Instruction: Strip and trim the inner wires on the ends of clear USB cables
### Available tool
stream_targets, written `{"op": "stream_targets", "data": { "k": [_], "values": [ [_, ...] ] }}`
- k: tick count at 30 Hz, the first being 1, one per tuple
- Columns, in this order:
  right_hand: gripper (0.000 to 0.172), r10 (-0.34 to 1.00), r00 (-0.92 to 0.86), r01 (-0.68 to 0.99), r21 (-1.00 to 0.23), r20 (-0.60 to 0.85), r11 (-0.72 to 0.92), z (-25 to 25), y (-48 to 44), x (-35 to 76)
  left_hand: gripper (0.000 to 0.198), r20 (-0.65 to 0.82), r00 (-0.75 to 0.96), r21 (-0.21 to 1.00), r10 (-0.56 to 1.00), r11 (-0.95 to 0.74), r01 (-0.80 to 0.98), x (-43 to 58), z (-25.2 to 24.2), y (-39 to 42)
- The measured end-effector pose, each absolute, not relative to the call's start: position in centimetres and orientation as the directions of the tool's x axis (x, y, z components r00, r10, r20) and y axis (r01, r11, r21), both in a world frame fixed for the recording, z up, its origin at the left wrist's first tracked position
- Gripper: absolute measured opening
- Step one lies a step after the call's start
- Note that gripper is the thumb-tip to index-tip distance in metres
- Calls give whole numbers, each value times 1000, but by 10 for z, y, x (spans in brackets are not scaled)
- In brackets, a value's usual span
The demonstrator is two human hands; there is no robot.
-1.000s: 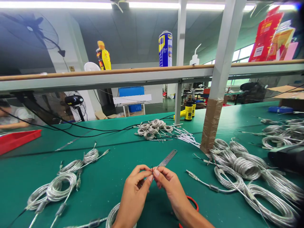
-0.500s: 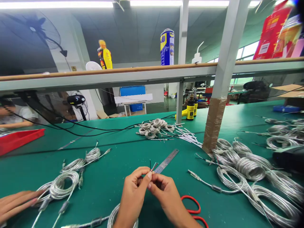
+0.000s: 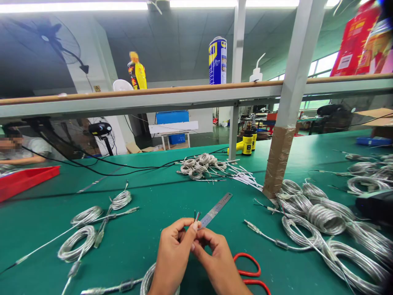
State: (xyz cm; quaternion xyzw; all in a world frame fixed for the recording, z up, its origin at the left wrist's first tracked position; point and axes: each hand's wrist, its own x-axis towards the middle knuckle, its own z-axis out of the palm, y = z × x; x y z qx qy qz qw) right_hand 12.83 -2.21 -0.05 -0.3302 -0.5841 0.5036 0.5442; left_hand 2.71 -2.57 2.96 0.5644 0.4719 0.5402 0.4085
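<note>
My left hand point(image 3: 176, 250) and my right hand point(image 3: 213, 256) meet at the lower middle, fingertips pinched around a cable end. Thin black, white and red wires point(image 3: 197, 216) stick up from between the fingertips. Just behind them a steel ruler point(image 3: 216, 209) lies slanted on the green table. A coiled clear cable point(image 3: 147, 282) is partly covered by my left wrist. Red-handled scissors point(image 3: 248, 273) lie beside my right forearm, their blades hidden.
Coiled cables point(image 3: 325, 219) pile up at the right, and more coils point(image 3: 76, 243) lie left. Behind are small coils point(image 3: 201, 166), white strips point(image 3: 245, 177) and a taped post point(image 3: 278, 159). A red tray point(image 3: 29, 182) and a seated person point(image 3: 27, 149) are at the left.
Another person's hand at the lower left has gone out of view, and the left coils have shifted and spread apart. My hands keep their pinch, with the wires showing slightly less.
</note>
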Motion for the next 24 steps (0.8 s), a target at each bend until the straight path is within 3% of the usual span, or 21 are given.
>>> {"op": "stream_targets", "data": {
  "k": [5, 24],
  "values": [
    [24, 909, -235, -171, -935, 345, 310, 0, -23, 130, 16, 163, 41, 981, 986, -158, -111, 27, 36, -24],
    [22, 894, -273, -144, -934, 355, 327, -6, -26, 133, 18, 193, 52, 981, 980, -191, -35, 31, 42, -34]
  ]
}}
